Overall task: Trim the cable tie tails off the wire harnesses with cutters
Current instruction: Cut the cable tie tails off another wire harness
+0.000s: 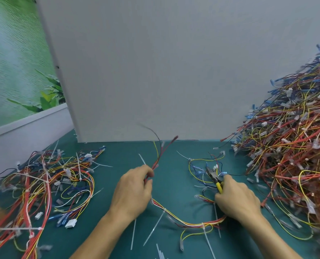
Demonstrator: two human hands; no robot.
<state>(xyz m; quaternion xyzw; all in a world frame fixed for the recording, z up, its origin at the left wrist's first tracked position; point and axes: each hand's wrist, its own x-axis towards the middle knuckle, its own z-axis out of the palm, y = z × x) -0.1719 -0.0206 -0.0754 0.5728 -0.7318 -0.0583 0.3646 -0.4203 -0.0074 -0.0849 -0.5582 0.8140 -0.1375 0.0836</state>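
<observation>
A dark green mat [121,159] covers the table. A tall grey board [174,71] stands at the back of the mat like a wall. To the left of the board is a picture [15,62] of water and green leaves, with a white ledge [24,126] under it.

On the right side of the mat sits a big pile of wires [295,146]. They are red, yellow and blue, and they are heaped high. On the left side lies a small pile of wires [48,184]. It is flatter, and white ties stick out of it.

In the middle, near the front, one wire harness [189,224] lies on the mat and runs from one hand to the other. The left hand [133,191] pinches its red wires between thumb and fingers and holds that end up off the mat. The right hand [237,200] is curled round the yellow handles of the cutters [214,179]. Their dark tip points away from the person, over a few loose wires. Long white cable tie tails [207,240] stick out from the harness between the two arms. Some loose white strips [160,253] lie on the mat at the very front.
</observation>
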